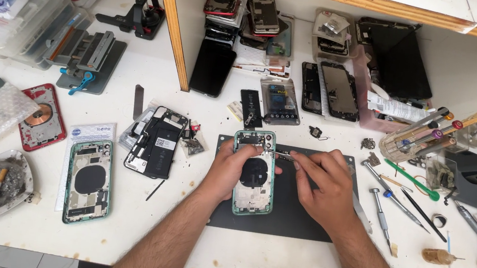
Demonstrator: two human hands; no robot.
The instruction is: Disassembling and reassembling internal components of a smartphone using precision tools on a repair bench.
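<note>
Phone frame [253,173]: green, stripped open, lying on the dark mat [300,216] mid-surface.
Left hand [233,171]: your fingers curl over the frame's left edge, pinning it — hold it flat.
Right hand [324,186]: fingers pressed together, pinching thin tweezers [284,155] at the frame's upper right corner.
Tip: rest your wrist on the mat — move only the tips.
Nearby: screwdrivers [385,215] to your right, a second green frame [89,181] well left.
</note>
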